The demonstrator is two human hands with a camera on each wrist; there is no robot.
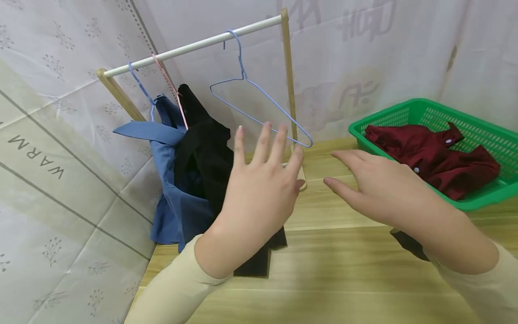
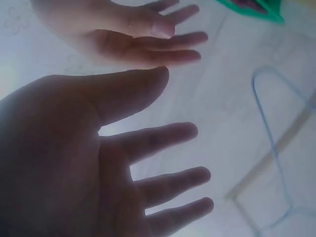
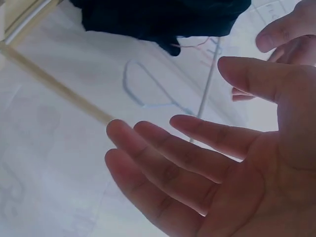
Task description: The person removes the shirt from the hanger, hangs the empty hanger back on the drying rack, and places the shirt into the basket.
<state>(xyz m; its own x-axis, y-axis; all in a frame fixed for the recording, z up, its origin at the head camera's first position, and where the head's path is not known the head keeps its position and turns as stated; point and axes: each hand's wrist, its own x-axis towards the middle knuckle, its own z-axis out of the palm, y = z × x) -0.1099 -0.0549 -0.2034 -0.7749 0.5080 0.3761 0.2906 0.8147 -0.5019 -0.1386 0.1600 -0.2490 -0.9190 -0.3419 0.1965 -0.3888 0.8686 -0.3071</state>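
Note:
My left hand (image 1: 263,193) is held up in front of the rack with its fingers spread and nothing in them. To its right, my right hand (image 1: 384,186) holds nothing either, its thumb apart from the fingers. Just beyond the left fingertips a bare blue hanger (image 1: 263,85) hangs from the white rail (image 1: 194,46). Left of that hand, a black garment (image 1: 202,148) hangs on a pink hanger (image 1: 170,83). A blue garment (image 1: 166,157) is on another blue hanger (image 1: 141,85) at the rail's left end. Both palms show bare in the wrist views.
A green basket (image 1: 481,198) with a dark red buttoned garment (image 1: 437,153) stands at the right. Wooden posts (image 1: 289,72) carry the rail. Black flat pieces (image 1: 255,263) lie on the wooden table (image 1: 323,270). A dark object (image 1: 408,245) shows beneath the right wrist. Patterned cloth walls stand behind.

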